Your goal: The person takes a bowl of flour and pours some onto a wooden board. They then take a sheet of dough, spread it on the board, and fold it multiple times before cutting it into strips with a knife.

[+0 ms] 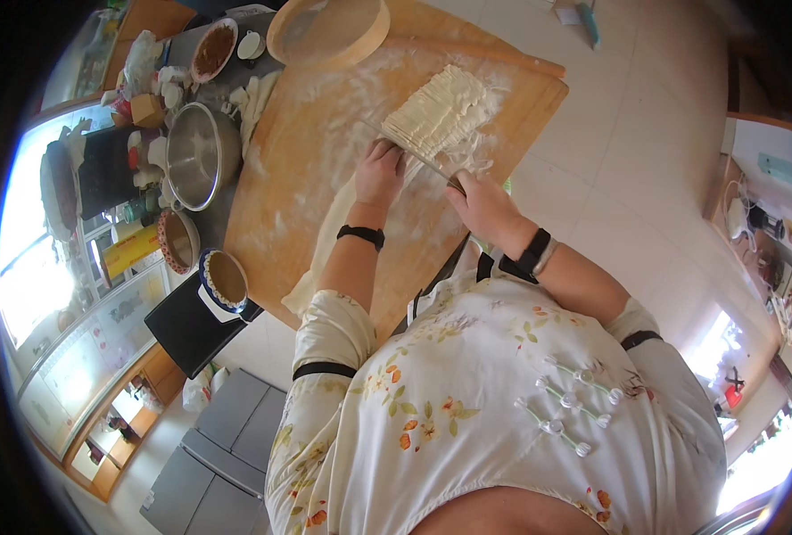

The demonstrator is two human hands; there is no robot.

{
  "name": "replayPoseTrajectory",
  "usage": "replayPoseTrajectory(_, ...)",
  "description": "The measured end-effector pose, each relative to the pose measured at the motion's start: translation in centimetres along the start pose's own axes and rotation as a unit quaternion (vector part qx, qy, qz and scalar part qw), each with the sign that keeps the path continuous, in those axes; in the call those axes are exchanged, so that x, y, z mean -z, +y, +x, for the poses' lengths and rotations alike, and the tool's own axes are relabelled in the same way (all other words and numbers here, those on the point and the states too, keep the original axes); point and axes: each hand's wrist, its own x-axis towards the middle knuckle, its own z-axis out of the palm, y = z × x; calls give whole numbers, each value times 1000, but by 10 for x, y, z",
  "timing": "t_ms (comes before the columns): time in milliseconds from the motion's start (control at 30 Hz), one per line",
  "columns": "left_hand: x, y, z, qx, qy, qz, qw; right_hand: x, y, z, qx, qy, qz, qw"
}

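Note:
My right hand [485, 209] is closed round the handle of a kitchen knife [426, 163], whose long blade reaches up and left across a floured wooden board [307, 134]. Just behind the blade, my left hand [379, 176] has its fingers curled down on a pale folded dough sheet [333, 227]. That sheet runs back under my left forearm toward the near edge of the board. Beyond the blade lies a wide pile of thin cut noodles [445, 107], with loose strands at its right side. My left hand and the blade hide where the dough is being cut.
A round wooden-framed sieve [329, 31] rests at the board's far left. Along the left stand a steel bowl [202, 156], a dish of brown food [214, 52], a pot [179, 241] and a blue-rimmed bowl [224, 279]. A black chair [191, 325] is near the board's left corner.

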Motion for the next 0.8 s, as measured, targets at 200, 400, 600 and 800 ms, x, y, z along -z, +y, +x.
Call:
replayPoseTrajectory(200, 1, 3, -1, 3, -5, 17, 1000, 5, -3, -8, -33, -31, -13, 999)
replayPoseTrajectory(400, -1, 3, 2, -5, -4, 5, 1000, -12, 6, 25, -7, -13, -15, 1000)
replayPoseTrajectory(600, 0, 2, -2, -12, 15, -5, 1000, -6, 21, 12, 36, 17, 12, 999)
replayPoseTrajectory(800, 1, 1, -7, 3, 8, -4, 1000, 3, 0, -5, -16, -25, -35, 999)
